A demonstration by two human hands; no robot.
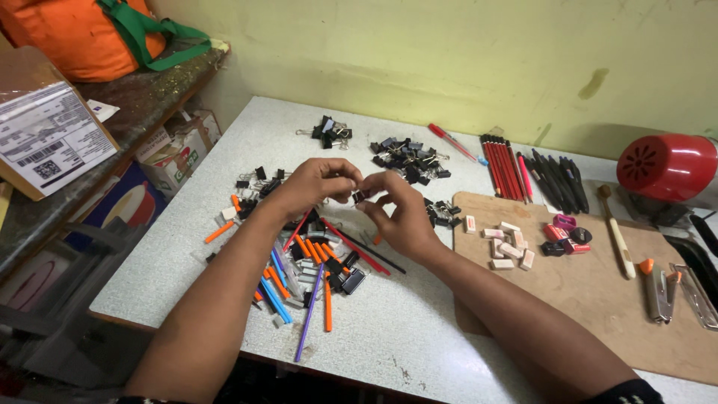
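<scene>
My left hand (318, 183) and my right hand (400, 213) meet above the middle of the grey table (389, 337). Both pinch a small black binder clip (359, 197) between their fingertips. Under the hands lies a mixed heap (314, 269) of orange, blue and purple pens, black clips and small white pieces. Two sorted piles of black binder clips lie farther back, one pile (329, 132) near the far edge and a larger pile (410, 157) beside it.
A wooden board (591, 292) at the right carries white erasers (507, 245), sharpeners (565, 236), a brush and a stapler (657, 288). Red pencils (505, 166) and black pens (557, 179) lie at the back. A red round appliance (666, 166) stands far right. Boxes and an orange bag sit left.
</scene>
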